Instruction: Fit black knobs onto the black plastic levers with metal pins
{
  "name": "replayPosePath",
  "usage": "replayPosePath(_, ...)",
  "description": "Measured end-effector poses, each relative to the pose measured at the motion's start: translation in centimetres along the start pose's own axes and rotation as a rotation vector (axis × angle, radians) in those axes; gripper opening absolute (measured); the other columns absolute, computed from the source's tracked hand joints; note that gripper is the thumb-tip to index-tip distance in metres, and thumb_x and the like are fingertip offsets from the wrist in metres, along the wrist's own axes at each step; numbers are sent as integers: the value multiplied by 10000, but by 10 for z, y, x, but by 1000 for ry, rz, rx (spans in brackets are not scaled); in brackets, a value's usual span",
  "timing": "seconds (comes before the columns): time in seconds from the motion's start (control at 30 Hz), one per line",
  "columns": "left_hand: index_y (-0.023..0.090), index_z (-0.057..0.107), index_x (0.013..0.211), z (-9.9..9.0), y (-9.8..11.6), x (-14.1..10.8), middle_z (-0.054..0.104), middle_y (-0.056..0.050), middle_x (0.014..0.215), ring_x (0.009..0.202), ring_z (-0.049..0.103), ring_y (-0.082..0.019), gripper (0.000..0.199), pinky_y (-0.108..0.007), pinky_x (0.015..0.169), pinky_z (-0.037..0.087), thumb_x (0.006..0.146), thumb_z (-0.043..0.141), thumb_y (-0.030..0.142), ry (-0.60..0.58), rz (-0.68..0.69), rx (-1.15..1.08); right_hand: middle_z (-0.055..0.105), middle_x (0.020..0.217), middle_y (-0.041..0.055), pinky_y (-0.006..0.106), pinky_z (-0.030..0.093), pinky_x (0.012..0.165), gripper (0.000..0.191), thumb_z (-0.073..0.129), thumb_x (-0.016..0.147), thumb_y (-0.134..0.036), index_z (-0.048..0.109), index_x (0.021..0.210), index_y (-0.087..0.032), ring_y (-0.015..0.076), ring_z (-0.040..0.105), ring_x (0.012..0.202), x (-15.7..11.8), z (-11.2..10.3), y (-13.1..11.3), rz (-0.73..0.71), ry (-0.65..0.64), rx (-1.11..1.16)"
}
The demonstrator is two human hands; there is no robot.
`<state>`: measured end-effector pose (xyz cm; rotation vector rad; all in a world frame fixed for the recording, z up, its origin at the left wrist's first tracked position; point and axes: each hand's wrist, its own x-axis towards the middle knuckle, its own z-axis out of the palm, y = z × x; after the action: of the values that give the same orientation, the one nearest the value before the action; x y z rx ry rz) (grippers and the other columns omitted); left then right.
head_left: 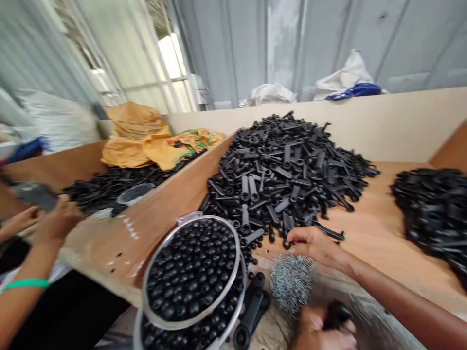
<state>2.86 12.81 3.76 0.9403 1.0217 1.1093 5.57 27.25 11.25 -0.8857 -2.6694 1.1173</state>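
My right hand (pixel 314 247) reaches in from the right, its thumb and fingers closed around the end of a black plastic crank arm (pixel 288 244) at the front edge of a large heap of such arms (pixel 277 170). Near the bottom edge, my left hand (pixel 317 333) is wrapped round a black rounded plastic piece (pixel 337 313), partly cut off by the frame. Between my hands lies a pile of small silvery screws (pixel 292 282). To the left, a round sieve-like tub (pixel 237 245) is filled with black ball knobs (pixel 193 267). Beside it lie larger black arms (pixel 251 308).
A wooden divider (pixel 175 204) separates the neighbouring bay, where yellow sacks (pixel 138 136) lie on more black parts. At left, another person's hand (pixel 54 223) holds a dark, blurred flat object (pixel 36 194). Another black heap (pixel 434 209) stands at right.
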Motion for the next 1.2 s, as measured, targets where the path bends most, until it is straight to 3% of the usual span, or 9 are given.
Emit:
replayPosePath(0.1, 102, 559, 818, -3, -8, 11, 457, 28, 482, 332, 341, -55, 531, -193, 352, 237, 574, 597, 572, 150, -60, -153, 551, 575, -20, 217, 379, 482, 230, 627, 639, -309, 644, 810, -156, 115, 468, 503, -57, -22, 20, 153, 207, 480)
replayPosePath(0.17, 126, 539, 721, 1, -6, 15, 402, 48, 443, 320, 264, -42, 435, -200, 348, 181, 543, 594, 519, 272, -38, -109, 546, 543, -22, 218, 367, 460, 252, 721, 527, -299, 674, 733, -162, 101, 437, 469, -96, -22, 30, 245, 348, 780)
replayPosePath(0.27, 154, 503, 636, 16, 8, 17, 435, 28, 518, 429, 355, -71, 226, -217, 439, 297, 658, 528, 377, 299, 117, 137, 570, 556, -12, 215, 375, 464, 224, 766, 475, -242, 704, 677, -170, 93, 440, 472, -141, -7, 40, 298, 488, 1006)
replayPosePath(0.4, 176, 564, 819, 42, 24, 25, 581, -7, 755, 717, 534, -131, 166, -244, 691, 422, 794, 411, 234, 152, 299, 391, 578, 549, -5, 197, 368, 449, 216, 794, 483, -231, 710, 672, -169, 88, 442, 472, -174, 13, 50, 252, 610, 1176)
replayPosePath(0.57, 198, 568, 901, 57, 16, 36, 609, 0, 826, 774, 548, -122, 189, -220, 725, 402, 858, 385, 225, 63, 372, 550, 587, 583, 5, 199, 401, 469, 236, 795, 568, -305, 683, 727, -173, 111, 494, 520, -191, 22, 66, 185, 654, 1195)
replayPosePath(0.73, 162, 535, 773, 54, 3, 41, 522, 9, 646, 622, 482, -122, 196, -228, 596, 377, 776, 472, 348, 182, 79, 377, 602, 681, 16, 221, 436, 508, 250, 663, 743, -382, 677, 919, -204, 127, 518, 567, -196, 22, 73, 147, 608, 963)
replayPosePath(0.9, 162, 463, 636, 53, 5, 41, 400, 41, 497, 472, 369, -92, 212, -220, 486, 307, 687, 485, 366, 157, -79, 212, 571, 648, 2, 207, 401, 502, 201, 540, 845, -334, 668, 871, -181, 102, 481, 515, -193, 15, 69, 70, 584, 533)
replayPosePath(1.03, 139, 503, 609, 51, 6, 39, 470, 1, 557, 497, 403, -97, 394, -233, 501, 309, 761, 453, 499, 134, -68, 1, 578, 647, 7, 205, 402, 506, 173, 661, 758, -342, 669, 795, -173, 116, 496, 558, -190, 15, 71, 118, 704, 639)
replayPosePath(1.2, 131, 533, 635, 49, 13, 41, 511, -17, 592, 568, 468, -120, 410, -243, 562, 357, 782, 499, 511, 180, -46, -225, 545, 518, -17, 179, 377, 429, 204, 734, 694, -346, 661, 795, -185, 96, 473, 461, -184, 20, 75, 154, 738, 1103)
